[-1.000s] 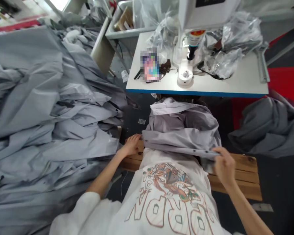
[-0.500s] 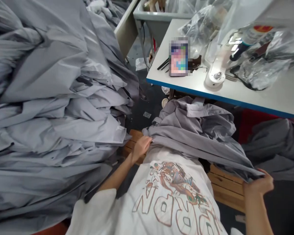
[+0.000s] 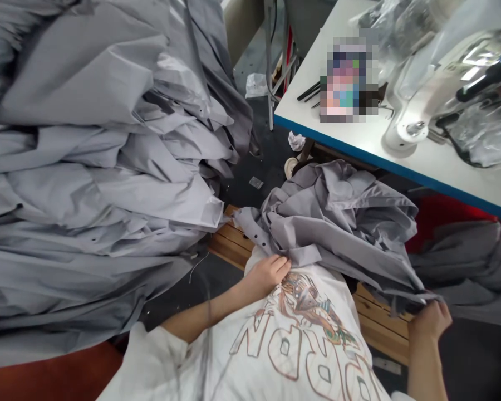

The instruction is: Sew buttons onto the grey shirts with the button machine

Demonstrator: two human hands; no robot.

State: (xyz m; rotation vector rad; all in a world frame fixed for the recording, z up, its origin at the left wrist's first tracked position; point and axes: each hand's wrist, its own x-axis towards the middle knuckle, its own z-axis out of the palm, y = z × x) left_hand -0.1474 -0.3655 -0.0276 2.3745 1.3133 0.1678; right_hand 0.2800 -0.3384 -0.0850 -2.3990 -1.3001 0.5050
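Observation:
A grey shirt (image 3: 338, 217) lies crumpled across my lap, over a wooden bench (image 3: 384, 326). My left hand (image 3: 267, 274) rests on my white printed T-shirt, its fingers closed on the shirt's near edge by a row of dark buttons. My right hand (image 3: 432, 320) is at the lower right, closed on the shirt's far hem and pulling it taut.
A large heap of grey shirts (image 3: 92, 167) fills the left. A white table with a blue edge (image 3: 401, 167) stands at the upper right, carrying a white machine (image 3: 434, 106), plastic bags and a blurred phone. More grey cloth (image 3: 471, 273) lies at the right.
The view swung left and down. My left hand moved right along the shirt's edge onto my T-shirt. My right hand drew the hem out to the right and holds it there.

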